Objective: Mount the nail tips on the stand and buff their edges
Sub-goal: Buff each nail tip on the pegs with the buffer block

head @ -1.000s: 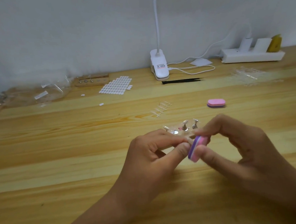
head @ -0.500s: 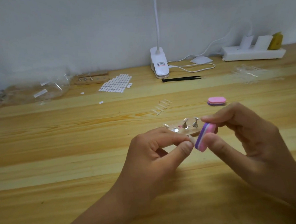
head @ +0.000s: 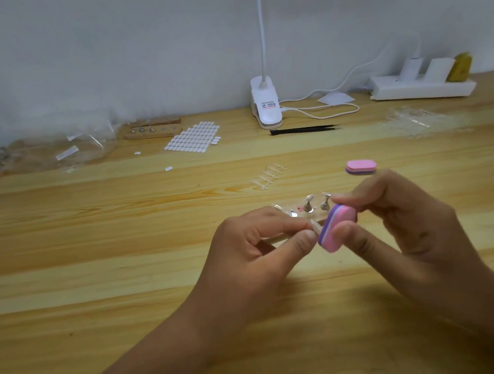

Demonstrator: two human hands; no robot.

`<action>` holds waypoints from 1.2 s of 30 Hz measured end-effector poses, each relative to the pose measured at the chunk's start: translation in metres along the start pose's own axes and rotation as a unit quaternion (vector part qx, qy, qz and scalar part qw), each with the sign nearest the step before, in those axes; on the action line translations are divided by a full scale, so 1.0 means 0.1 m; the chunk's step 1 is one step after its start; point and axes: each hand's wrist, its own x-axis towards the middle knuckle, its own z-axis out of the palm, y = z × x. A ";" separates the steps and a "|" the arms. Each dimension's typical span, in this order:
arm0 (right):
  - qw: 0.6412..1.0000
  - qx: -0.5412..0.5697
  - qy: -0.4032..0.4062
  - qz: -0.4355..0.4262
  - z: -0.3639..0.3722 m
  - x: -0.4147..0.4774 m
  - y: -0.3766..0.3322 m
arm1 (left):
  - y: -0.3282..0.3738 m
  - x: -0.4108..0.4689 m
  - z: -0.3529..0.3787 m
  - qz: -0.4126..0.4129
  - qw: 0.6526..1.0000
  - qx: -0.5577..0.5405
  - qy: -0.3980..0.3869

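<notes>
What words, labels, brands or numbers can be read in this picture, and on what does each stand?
On the lamp clip, a sticker: red and dark print, too blurred to read.
On the bag, a white strip: no print can be made out.
Nothing else shows any text.

A pale wooden table [head: 101, 282] meets a plain whitish wall [head: 116, 50], a white clip lamp [head: 267, 107] at its back edge.
</notes>
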 end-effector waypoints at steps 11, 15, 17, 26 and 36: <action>1.000 -0.006 -0.010 -0.020 -0.01 0.00 0.03 | -0.01 0.03 -0.01 -0.008 0.999 -0.045 -0.028; 0.999 0.019 -0.045 -0.004 0.00 0.00 0.04 | -0.03 0.02 0.00 -0.014 0.998 -0.049 -0.030; 0.998 0.023 -0.050 -0.006 0.00 0.01 0.04 | -0.04 0.01 0.00 -0.020 0.998 -0.056 -0.036; 0.998 0.060 -0.021 0.011 -0.06 0.05 0.03 | -0.04 0.01 0.02 -0.016 0.996 -0.080 -0.027; 0.996 0.080 -0.038 0.018 -0.04 0.05 0.02 | 0.00 0.02 0.04 -0.006 0.994 -0.097 -0.042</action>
